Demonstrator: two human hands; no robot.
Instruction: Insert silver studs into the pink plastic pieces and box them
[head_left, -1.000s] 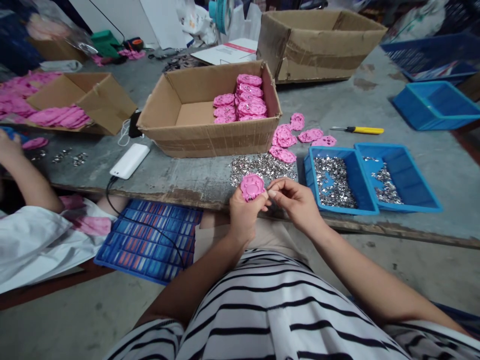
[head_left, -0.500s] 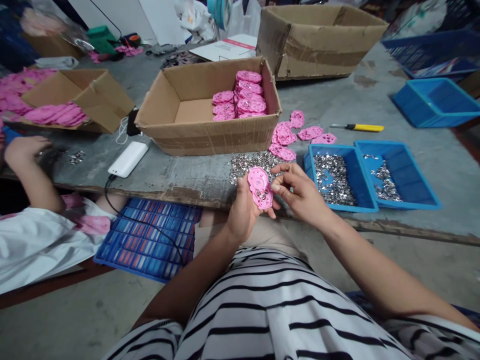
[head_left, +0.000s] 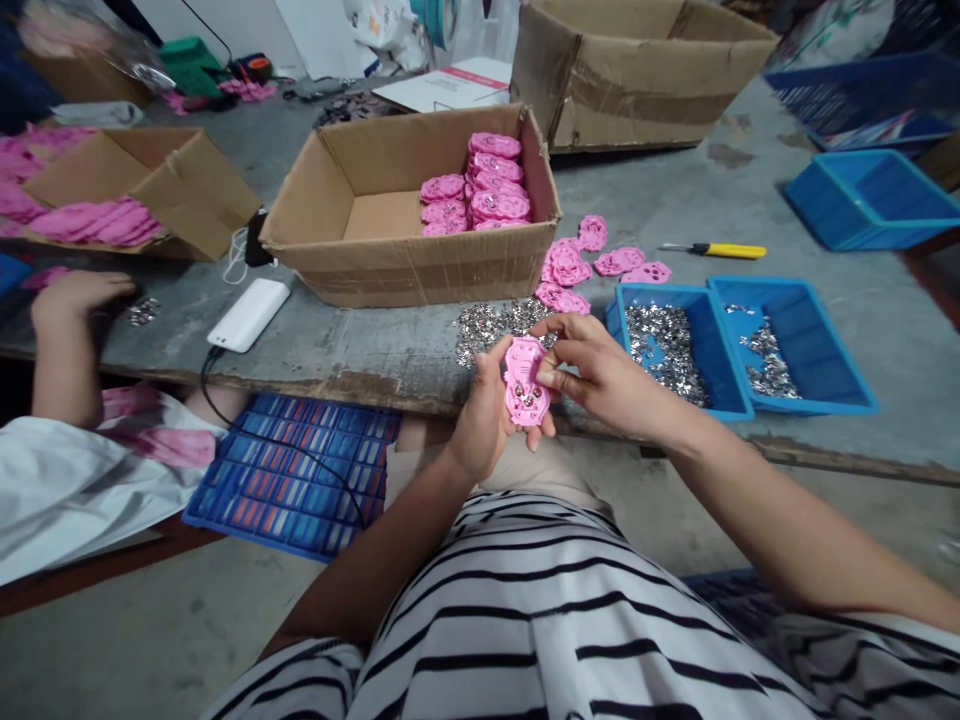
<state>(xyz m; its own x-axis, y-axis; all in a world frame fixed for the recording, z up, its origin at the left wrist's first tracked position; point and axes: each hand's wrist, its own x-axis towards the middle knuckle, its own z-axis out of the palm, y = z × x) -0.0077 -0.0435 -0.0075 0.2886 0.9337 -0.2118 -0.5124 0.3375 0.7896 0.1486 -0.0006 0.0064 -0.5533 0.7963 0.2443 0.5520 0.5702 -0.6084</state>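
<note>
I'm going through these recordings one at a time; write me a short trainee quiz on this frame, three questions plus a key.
1. True or false: the left hand holds a pink piece.
2. The handle of the slim tool lying beyond the blue trays is: A) red; B) yellow; C) green.
3. Fill in: the small, shiny parts in the two side-by-side trays near the right hand are ___ in colour.

Key: 1 true; 2 B; 3 silver.
</note>
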